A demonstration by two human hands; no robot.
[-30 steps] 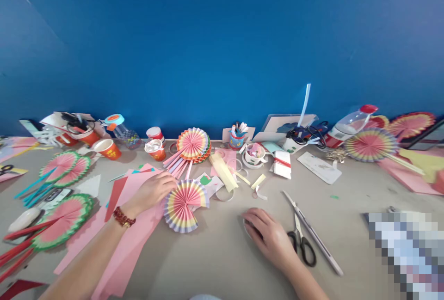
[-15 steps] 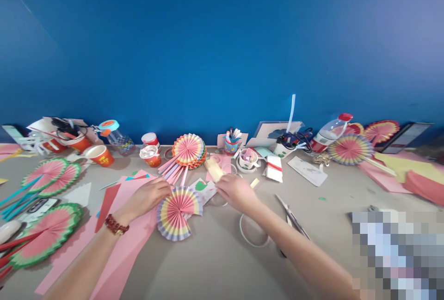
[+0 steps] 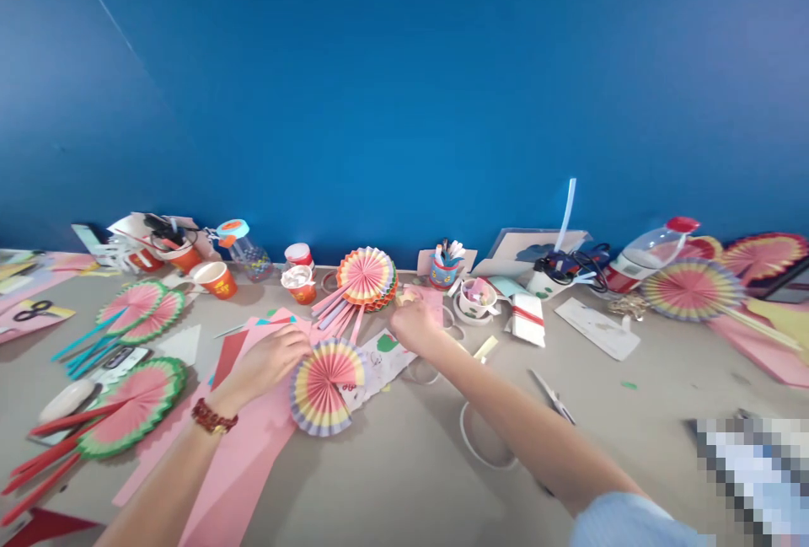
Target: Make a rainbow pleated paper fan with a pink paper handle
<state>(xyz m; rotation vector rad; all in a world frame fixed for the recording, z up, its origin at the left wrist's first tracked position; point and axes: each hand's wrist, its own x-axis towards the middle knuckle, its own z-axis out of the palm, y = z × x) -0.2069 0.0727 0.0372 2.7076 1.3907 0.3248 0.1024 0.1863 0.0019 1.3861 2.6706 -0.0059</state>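
My left hand (image 3: 271, 361), with a red bead bracelet on the wrist, lies on pink paper sheets (image 3: 246, 454). Its curled fingers grip the left edge of a rainbow pleated paper fan (image 3: 325, 387) that lies flat on the table. My right hand (image 3: 414, 324) reaches across to the far side of that fan, close to a stack of rainbow fans with pink strip handles (image 3: 365, 277). Its fingers curl down over a pale yellow folded paper (image 3: 404, 297), of which only a tip shows.
A white tape ring (image 3: 471, 444) and scissors (image 3: 553, 395) lie under and beside my right forearm. Watermelon-coloured fans (image 3: 136, 399) lie at the left. Paper cups (image 3: 218, 277), a pen pot (image 3: 444, 269) and a bottle (image 3: 650, 248) line the blue wall. A pixelated patch is at the lower right.
My right hand left the tape ring near the scissors and moved up and left to the yellow folded paper by the stacked fans. My left hand stayed on the rainbow fan.
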